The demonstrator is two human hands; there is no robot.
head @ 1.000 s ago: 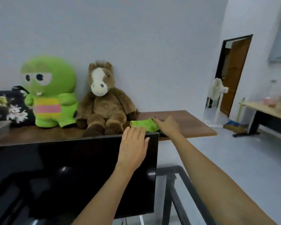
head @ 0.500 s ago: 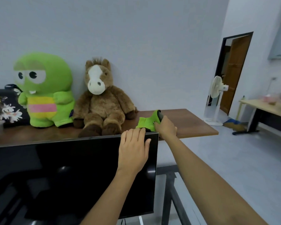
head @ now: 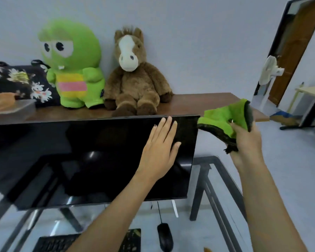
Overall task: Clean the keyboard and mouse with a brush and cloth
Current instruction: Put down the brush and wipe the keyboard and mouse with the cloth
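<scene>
- Your left hand (head: 159,148) is lying flat and spread against the dark screen of the monitor (head: 80,157), its fingertips reaching almost to the top edge near the upper right corner.
- Your right hand (head: 247,140) is closing around a crumpled green cloth (head: 224,118) with a dark underside, holding it in the air just to the right of the monitor and apart from it.
- The keyboard (head: 49,243) is lying at the bottom of the view on a glass desk (head: 225,188) with a dark metal frame; your left forearm is covering part of it.
- The mouse (head: 165,236), black and corded, is resting on the same glass just to the right of the keyboard, below the monitor.
- A brown wooden shelf (head: 198,102) is running behind the monitor along a pale wall.
- A green stuffed toy (head: 73,66) and a brown stuffed horse (head: 133,75) are sitting side by side on the shelf, touching; a dark flowered bag (head: 20,82) is lying to their left.
- At the right, a white fan (head: 269,71) is standing before a brown door (head: 295,50), and a pale table (head: 311,91) is standing on the grey floor beyond.
</scene>
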